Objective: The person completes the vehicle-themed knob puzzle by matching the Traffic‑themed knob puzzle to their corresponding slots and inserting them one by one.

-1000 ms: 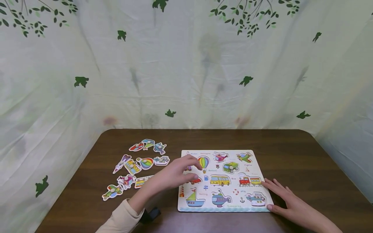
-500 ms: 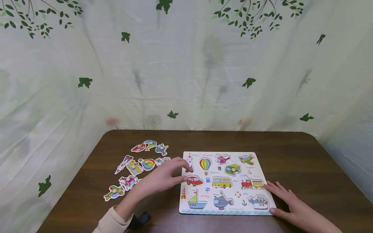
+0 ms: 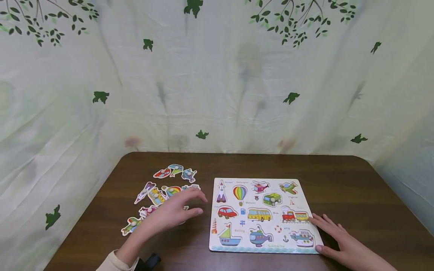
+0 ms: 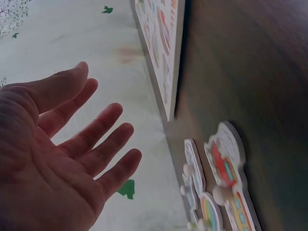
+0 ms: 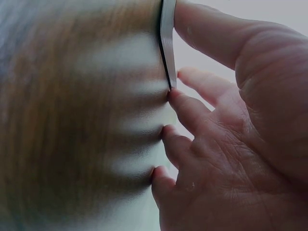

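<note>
My left hand (image 3: 171, 212) hangs between the puzzle board and the loose pieces, its relaxed fingers holding nothing. Near it in the left wrist view lies a train piece (image 4: 226, 166) with a round knob, mostly hidden behind the hand in the head view. A rainbow balloon piece (image 3: 172, 190) and a ship piece (image 3: 194, 186) show just beyond the fingers. The white vehicle puzzle board (image 3: 257, 248) lies flat at centre right. At its right edge rests my right hand (image 3: 339, 241); thumb and fingertips touch the edge and the table in the right wrist view.
More knobbed pieces lie on the left of the brown table (image 3: 349, 188): a rocket (image 3: 145, 192), a yellow bus (image 3: 156, 197), a plane (image 3: 130, 226), a helicopter (image 3: 145, 211), a red car (image 3: 162, 173), a sailboat (image 3: 176, 169) and a submarine (image 3: 189, 175). A leaf-printed curtain (image 3: 220, 94) hangs behind.
My left hand has moved left, from over the board to beside the loose pieces, uncovering the board's rocket and car pictures. The right hand stays at the board's edge. The head view shifted slightly.
</note>
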The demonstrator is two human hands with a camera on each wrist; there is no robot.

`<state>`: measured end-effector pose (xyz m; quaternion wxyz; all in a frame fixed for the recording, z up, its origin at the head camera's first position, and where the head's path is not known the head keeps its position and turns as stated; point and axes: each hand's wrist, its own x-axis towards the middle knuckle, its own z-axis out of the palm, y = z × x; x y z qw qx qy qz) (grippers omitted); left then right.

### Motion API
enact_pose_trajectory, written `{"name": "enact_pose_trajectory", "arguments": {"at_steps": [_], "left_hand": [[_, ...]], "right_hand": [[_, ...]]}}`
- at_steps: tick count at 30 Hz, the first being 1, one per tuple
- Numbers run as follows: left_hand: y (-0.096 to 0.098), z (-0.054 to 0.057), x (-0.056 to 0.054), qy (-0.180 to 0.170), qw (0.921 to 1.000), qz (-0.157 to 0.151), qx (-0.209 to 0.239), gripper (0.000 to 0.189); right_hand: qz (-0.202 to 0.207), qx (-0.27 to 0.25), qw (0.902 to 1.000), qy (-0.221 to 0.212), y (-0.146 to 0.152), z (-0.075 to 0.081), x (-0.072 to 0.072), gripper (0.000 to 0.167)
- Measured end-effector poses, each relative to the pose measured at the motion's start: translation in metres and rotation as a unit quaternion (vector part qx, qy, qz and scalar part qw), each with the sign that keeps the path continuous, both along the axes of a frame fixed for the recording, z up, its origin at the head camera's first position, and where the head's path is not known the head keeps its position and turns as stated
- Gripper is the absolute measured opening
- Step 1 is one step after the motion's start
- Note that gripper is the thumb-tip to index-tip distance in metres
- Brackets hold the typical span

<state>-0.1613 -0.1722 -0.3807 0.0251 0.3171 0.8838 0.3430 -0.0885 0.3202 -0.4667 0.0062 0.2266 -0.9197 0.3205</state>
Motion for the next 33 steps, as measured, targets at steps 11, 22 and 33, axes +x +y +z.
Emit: {"name": "enact_pose_trajectory", "arguments": {"at_steps": [11,22,33], "left_hand": [[-0.03,-0.006,0.006,0.01,0.9992,0.031,0.026,0.027],[-0.059,-0.019,0.004,0.023,0.9963,0.079,0.023,0.024],[-0.084,-0.035,-0.001,0.044,0.9966,0.068,-0.014,0.029]], "right_hand": [[0.011,0.014,0.9994,0.029,0.0,0.001,-0.002,0.07],[0.013,-0.015,0.9998,-0.006,0.0,-0.003,-0.002,0.069],[0.011,-0.025,0.9994,-0.022,0.001,-0.003,-0.002,0.067]]}}
